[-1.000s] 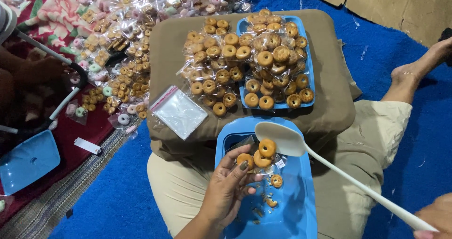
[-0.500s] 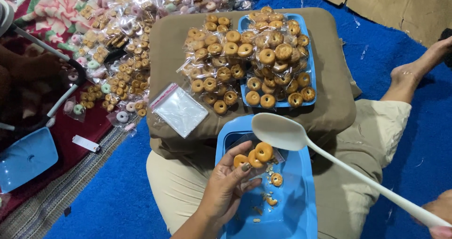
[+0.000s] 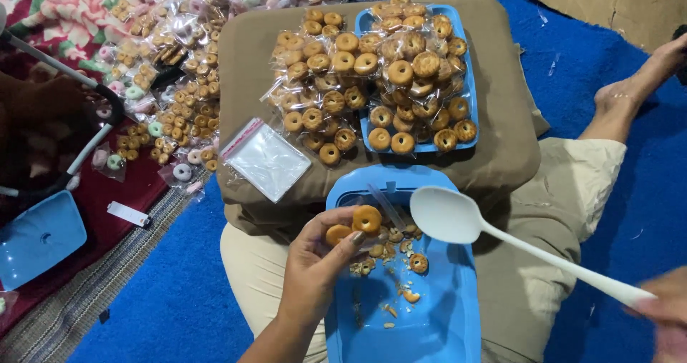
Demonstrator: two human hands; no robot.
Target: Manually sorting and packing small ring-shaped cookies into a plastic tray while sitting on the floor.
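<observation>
We record the left hand point(image 3: 315, 266) raised over the near blue tray point(image 3: 444, 320) on the lap, its fingers point(image 3: 356, 239) pinched on two ring-shaped cookies point(image 3: 366, 219), golden-brown, glazed, each with a small centre hole. The upper one stands nearly face-on to the camera; the second sits just left of it and lower, touching the fingertips.

The right hand point(image 3: 665, 309) shows only at the frame's lower right edge, blurred, and is closed around the handle end of a white plastic spoon point(image 3: 458, 216). The spoon's long axis runs from that hand up and to the left, so its empty bowl lies just right of the held cookies, near but apart from them. The left hand is plainly the nearer to the cookies (the right reaches them only through the spoon).

Below the fingers, the tray holds a few loose cookies and broken crumbs point(image 3: 390, 252). Beyond, on a brown cushion point(image 3: 243, 70), we note an empty clear bag point(image 3: 266, 159), sealed packets of cookies point(image 3: 322, 84), and a second blue tray point(image 3: 418, 148) piled with more packets.
</observation>
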